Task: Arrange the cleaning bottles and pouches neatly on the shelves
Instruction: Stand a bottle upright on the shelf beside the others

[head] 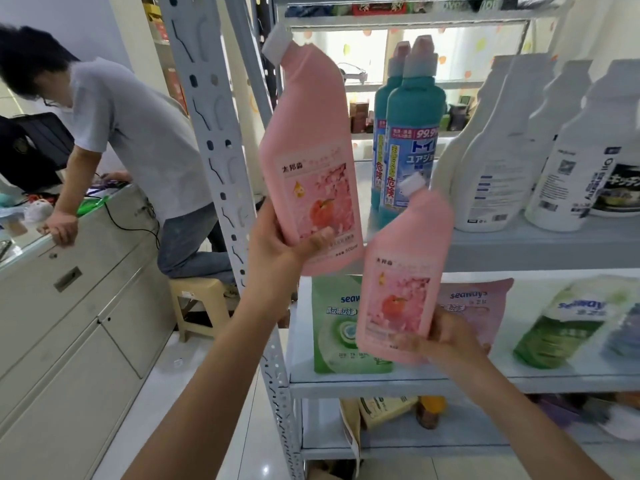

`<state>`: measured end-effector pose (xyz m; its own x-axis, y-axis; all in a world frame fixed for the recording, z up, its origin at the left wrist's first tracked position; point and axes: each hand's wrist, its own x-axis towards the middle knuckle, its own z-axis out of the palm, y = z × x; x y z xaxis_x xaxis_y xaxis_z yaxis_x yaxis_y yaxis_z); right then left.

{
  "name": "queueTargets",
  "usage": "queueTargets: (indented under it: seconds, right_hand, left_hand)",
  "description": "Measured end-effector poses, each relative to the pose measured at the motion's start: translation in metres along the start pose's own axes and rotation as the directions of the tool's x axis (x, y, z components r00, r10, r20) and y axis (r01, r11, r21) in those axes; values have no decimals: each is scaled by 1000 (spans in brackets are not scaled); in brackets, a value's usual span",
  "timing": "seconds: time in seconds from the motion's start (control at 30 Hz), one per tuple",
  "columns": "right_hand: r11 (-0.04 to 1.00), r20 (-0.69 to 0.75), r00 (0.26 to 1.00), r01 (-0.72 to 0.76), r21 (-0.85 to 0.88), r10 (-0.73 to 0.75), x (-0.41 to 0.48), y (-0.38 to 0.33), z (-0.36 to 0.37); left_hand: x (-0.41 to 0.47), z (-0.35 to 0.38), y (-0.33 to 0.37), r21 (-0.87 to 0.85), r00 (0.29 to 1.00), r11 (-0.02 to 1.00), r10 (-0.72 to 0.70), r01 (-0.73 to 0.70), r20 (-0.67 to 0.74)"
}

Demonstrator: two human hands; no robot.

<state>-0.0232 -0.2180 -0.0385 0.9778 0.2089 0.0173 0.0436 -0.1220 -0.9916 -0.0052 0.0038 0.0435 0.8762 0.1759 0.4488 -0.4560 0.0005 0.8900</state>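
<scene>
My left hand (pixel 277 240) grips the base of a tall pink bottle (pixel 311 140) with a white angled cap, held up in front of the shelf post. My right hand (pixel 440 337) holds a second pink bottle (pixel 405 271) of the same kind lower down, tilted, in front of the middle shelf. On the upper shelf (pixel 540 247) stand two teal bottles (pixel 412 133) and several white bottles (pixel 498 161). On the shelf below stand a green pouch (pixel 332 323), a pink pouch (pixel 474 303) partly behind my bottle, and more pouches (pixel 561 323) to the right.
The grey perforated shelf post (pixel 214 133) rises just left of my left hand. A person in a grey shirt (pixel 131 133) leans on a white cabinet counter (pixel 69 271) at left, with a beige stool (pixel 201 303) behind the post. Bags lie on the bottom shelf (pixel 388 414).
</scene>
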Motion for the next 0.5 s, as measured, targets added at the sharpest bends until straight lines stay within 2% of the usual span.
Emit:
queueTargets:
  seconds: [0.1,0.27,0.5]
  right_hand:
    - [999,9,1000,-20,40,20,-5,12,-1]
    - [1000,63,998,5,25,-6,-9,17,-6]
    - [1000,111,994,-3,5,3,-9,28,-8]
  left_hand:
    - [33,6,-11,57,1000,998,-13,13,-1]
    - [76,13,-30,96,990,986,-138,136,10]
    - [93,16,-39,110,978,974,-203,196,50]
